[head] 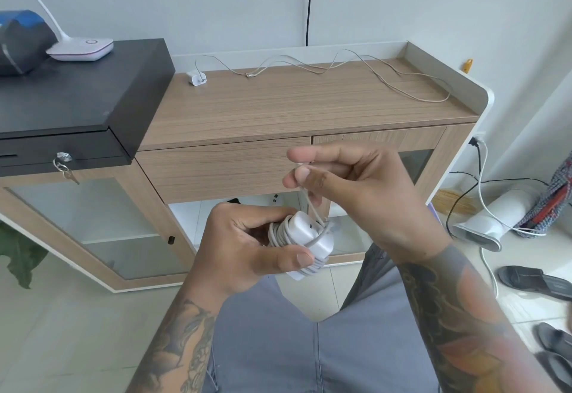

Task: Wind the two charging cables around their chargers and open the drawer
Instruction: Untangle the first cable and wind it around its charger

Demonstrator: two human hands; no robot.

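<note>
Head view: left hand (247, 247) is gripping the first charger (309, 234), nearly wound; right hand (356, 188) is pinching what appears to be its cable end (309, 200). Second charger (195, 78) and loose cable (371, 73) are lying untouched on the worktop (278, 107). Drawer (223, 169) is sitting closed.

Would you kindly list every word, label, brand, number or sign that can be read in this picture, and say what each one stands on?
None can be read.
The large charger in the left hand: plain white, no print visible.
The small charger on the cabinet top: too small to tell.
The lamp base: only a ring mark, no letters.
The yellow item by the wall: too small and blurred.
</note>
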